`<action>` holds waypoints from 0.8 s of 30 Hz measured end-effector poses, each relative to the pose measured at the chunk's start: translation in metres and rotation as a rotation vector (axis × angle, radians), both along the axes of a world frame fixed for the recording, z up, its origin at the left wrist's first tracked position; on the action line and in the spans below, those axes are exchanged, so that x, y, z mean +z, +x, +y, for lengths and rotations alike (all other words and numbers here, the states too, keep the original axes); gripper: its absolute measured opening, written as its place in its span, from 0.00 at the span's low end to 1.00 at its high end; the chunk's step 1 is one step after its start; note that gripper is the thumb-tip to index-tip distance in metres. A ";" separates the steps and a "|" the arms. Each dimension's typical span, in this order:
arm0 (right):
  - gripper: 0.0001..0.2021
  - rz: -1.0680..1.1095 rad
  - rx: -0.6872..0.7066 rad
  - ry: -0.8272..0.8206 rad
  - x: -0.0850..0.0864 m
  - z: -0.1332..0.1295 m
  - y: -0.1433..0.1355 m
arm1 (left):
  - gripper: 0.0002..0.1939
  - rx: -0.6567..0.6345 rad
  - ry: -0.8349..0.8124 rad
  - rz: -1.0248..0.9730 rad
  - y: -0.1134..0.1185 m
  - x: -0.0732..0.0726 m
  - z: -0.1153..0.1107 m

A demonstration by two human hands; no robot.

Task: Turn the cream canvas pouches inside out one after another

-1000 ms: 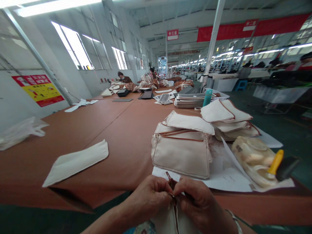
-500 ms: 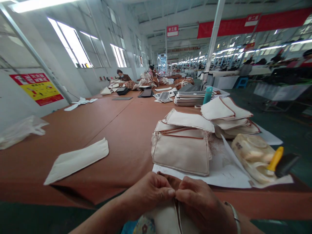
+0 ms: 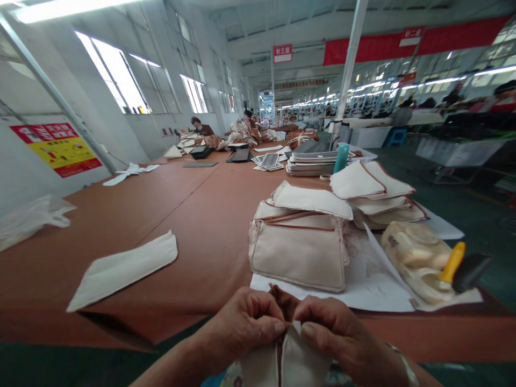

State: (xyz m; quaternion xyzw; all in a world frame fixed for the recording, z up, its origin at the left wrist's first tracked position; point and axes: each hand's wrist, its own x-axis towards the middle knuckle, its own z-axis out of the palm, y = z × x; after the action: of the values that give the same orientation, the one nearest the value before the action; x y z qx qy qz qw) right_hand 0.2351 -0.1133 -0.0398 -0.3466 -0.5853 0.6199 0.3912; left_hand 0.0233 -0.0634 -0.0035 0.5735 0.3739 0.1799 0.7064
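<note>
Close to my body, below the table's front edge, I hold a cream fabric piece (image 3: 304, 363) with a dark brown slit down its middle and brown material at its far end. My left hand (image 3: 252, 322) pinches its upper edge between thumb and fingers. Just to the right, my right hand (image 3: 332, 330) grips the other side of the slit, a small pale corner standing up by its thumb. Beyond my hands lies a stack of cream fabric panels (image 3: 298, 255) with brown edging, on white paper (image 3: 374, 287).
A single cream panel (image 3: 124, 269) lies at the left of the brown table (image 3: 193, 215). At right are more stacked panels (image 3: 357, 180), a stained plastic container (image 3: 415, 242) and a yellow-handled tool (image 3: 452, 263). A teal bottle (image 3: 341, 157) stands behind. A co-worker (image 3: 201, 127) sits farther back.
My hands have moved slightly apart, and the right thumb now shows. A pale corner of the fabric piece and more of its brown end have come into sight between them.
</note>
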 end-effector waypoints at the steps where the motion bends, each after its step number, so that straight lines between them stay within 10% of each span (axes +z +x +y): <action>1: 0.14 -0.045 -0.001 0.021 0.003 0.000 0.000 | 0.19 -0.009 -0.010 -0.024 0.000 -0.001 0.000; 19: 0.02 -0.361 -0.197 0.020 0.009 0.000 -0.019 | 0.16 -0.062 0.093 0.054 0.003 0.001 0.001; 24: 0.05 -0.169 -0.140 -0.037 0.008 -0.005 -0.017 | 0.10 -0.090 0.163 0.174 0.002 0.007 0.001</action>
State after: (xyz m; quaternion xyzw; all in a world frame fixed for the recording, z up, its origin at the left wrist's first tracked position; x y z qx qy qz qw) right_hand 0.2182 -0.1179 -0.0321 -0.4446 -0.5792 0.5703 0.3763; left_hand 0.0248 -0.0626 0.0037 0.6587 0.3919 0.1273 0.6296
